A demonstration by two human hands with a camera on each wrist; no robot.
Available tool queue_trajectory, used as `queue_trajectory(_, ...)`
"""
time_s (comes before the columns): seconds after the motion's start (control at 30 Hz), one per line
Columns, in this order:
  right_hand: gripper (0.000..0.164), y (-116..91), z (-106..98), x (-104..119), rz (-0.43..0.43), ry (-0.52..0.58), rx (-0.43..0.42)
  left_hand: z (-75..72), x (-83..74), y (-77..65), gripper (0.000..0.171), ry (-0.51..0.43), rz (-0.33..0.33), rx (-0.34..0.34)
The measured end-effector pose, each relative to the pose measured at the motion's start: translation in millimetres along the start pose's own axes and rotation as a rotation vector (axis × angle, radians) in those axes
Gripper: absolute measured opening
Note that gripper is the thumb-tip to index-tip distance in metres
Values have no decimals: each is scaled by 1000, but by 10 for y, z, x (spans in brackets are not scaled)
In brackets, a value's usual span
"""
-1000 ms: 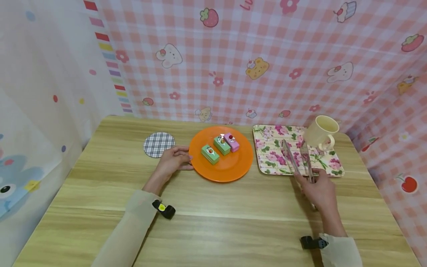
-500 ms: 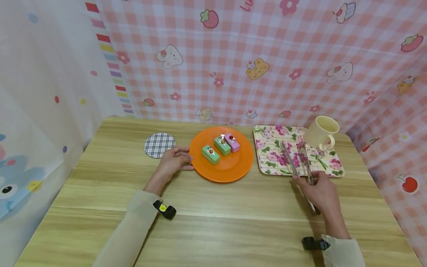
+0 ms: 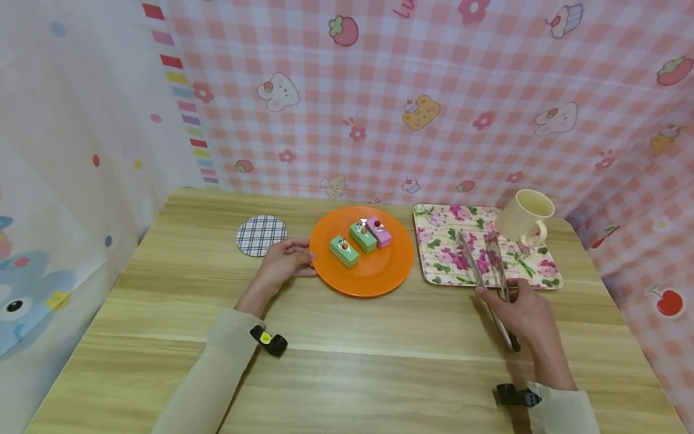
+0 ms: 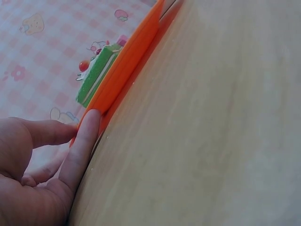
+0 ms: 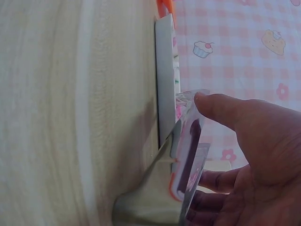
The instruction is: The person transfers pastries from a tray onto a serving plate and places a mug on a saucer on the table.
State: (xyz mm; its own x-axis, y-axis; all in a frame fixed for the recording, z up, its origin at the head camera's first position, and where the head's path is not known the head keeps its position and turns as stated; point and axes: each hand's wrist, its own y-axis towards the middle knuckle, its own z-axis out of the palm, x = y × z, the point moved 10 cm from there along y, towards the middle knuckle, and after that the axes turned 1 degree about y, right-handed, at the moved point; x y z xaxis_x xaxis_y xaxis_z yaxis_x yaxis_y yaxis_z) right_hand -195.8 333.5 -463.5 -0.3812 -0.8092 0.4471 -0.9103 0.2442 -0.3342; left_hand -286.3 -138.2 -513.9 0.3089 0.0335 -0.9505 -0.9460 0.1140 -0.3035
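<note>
Three small toy cake slices sit on the orange plate [image 3: 362, 283]: a left green cake [image 3: 344, 252], a second green cake [image 3: 362, 237] and a pink cake [image 3: 379, 232]. My left hand [image 3: 282, 264] pinches the plate's left rim; in the left wrist view, fingers [image 4: 84, 141] touch the orange edge. My right hand [image 3: 523, 310] holds metal tongs [image 3: 478, 268] between thumb and fingers. Their two arms stand apart with nothing between them, reaching over the floral tray [image 3: 441, 271]. The right wrist view shows the tongs [image 5: 155, 190] close, near the tray's side.
A cream mug [image 3: 523, 216] stands on the right part of the tray, its handle toward the front. Left of the plate lies a round checked coaster [image 3: 262, 235]. The wooden table [image 3: 368, 374] ends at a pink checked curtain [image 3: 379, 120].
My right hand has shifted slightly toward me and to the right with the tongs. The left hand keeps its place at the plate's rim, and the cakes have not moved.
</note>
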Motion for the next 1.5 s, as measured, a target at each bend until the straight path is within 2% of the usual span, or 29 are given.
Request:
queue_trajectory(0.2,109,6,-7,15,-13,-4,13,11,-28,-9,44,5,1,3)
queue_trajectory(0.37,106,-19,-41,13,-15,19,22,25,-49,-29,45,48,-3,3)
queue_trajectory(0.5,102,-39,-79,51,-66,27,30,32,-76,-68,43,82,5,6)
queue_trajectory(0.67,93,-35,-204,137,-174,45,-38,20,-117,-118,42,103,31,24)
queue_trajectory(0.83,86,-15,-413,159,-225,89,-148,-27,-144,-171,44,154,52,26)
queue_trajectory(0.93,80,5,-543,142,-236,124,-210,-84,-156,-210,45,200,64,13)
queue_trajectory(1.1,77,77,-740,77,-215,167,-291,-196,-275,-315,46,266,136,-5)
queue_trajectory(1.33,80,236,-921,21,-207,227,-340,-429,-520,-424,43,406,264,-48)
queue_trajectory(1.5,79,349,-983,-4,-221,261,-363,-655,-595,-424,44,528,304,-115)
